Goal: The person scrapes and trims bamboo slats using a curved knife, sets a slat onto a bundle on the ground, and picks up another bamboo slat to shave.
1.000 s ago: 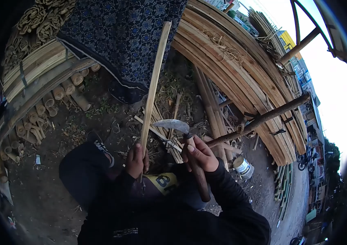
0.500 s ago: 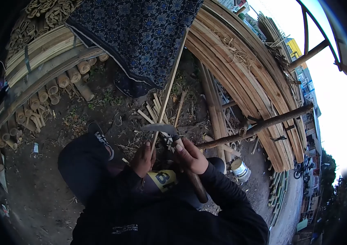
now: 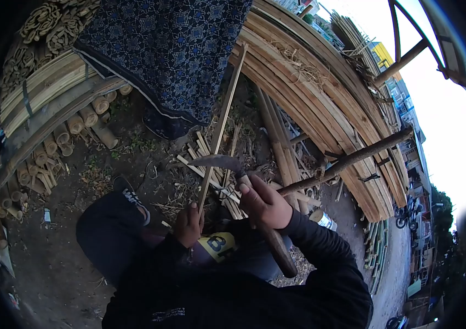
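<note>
My left hand (image 3: 188, 225) is closed around the lower end of a long, thin bamboo strip (image 3: 223, 120), which slants up and away from me. In my right hand (image 3: 266, 204) is the wooden handle of a curved knife (image 3: 216, 160), the handle's butt sticking out below my fist. The hooked blade points left and crosses the strip in this view, a little above my left hand. Whether blade and strip touch, I cannot tell. A yellow-marked dark cloth (image 3: 217, 245) lies over my lap beneath the hands.
Cut bamboo sticks (image 3: 193, 170) lie on the ground ahead. A blue patterned cloth (image 3: 161, 60) hangs over stacked bamboo, with cut poles (image 3: 75, 124) at left. Long planks (image 3: 309, 104) rest at right by a slanted wooden pole (image 3: 348, 162). A white can (image 3: 325, 219) stands near my right arm.
My right hand and the knife have shifted right, away from my left hand, and the handle swings out further. More of the strip's flat face shows. The view has turned slightly.
</note>
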Motion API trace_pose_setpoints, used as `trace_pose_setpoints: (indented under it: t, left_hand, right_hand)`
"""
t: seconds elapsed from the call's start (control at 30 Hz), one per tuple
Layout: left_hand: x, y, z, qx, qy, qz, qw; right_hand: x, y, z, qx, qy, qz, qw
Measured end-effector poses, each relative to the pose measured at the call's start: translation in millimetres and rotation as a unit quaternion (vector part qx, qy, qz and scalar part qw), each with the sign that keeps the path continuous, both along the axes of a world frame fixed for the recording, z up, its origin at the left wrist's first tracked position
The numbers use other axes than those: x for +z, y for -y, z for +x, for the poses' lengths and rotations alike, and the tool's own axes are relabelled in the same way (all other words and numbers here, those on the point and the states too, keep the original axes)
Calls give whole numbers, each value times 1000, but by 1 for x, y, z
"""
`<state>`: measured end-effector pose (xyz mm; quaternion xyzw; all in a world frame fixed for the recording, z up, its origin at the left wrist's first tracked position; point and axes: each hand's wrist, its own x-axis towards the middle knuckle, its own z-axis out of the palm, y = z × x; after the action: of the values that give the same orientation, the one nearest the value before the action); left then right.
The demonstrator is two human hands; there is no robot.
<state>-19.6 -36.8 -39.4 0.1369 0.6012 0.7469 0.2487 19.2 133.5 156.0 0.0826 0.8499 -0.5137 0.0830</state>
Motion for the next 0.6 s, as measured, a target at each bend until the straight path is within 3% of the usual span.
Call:
trace_pose_setpoints:
  t: [0.1,0.17,0.23,0.3,0.37,0.43,0.53,0.57,0.6]
  left_hand:
    - [5,-6,2,24,-5,9,1000]
    - [7,-9,7,47,16,16,999]
    - [4,-8,11,84,-74,-37,993]
    - [0,-6,6,62,-70,-32,995]
    - [-3,-9,9,31,-57,-28,997]
    - [-4,-13,15,13,-95,-30,995]
    - [-12,-15,13,70,-72,-24,995]
    - [-9,-13,7,70,-79,-22,994]
    - [-6,-9,6,43,-91,-55,993]
  right_hand:
    - [36,-8,-16,-57,40,-68,995]
    - [25,-13,-18,-96,-6,-76,992]
    - [3,-13,-14,7,-136,26,990]
    - [15,-19,-9,47,-96,97,990]
    - [47,-25,-26,-110,-57,-15,992]
    - [55,-32,-29,-159,-107,-40,981]
    - [29,-20,-17,69,-157,108,979]
    - [33,-28,-21,68,-164,111,978]
    - [44,-41,-26,-10,-132,55,990]
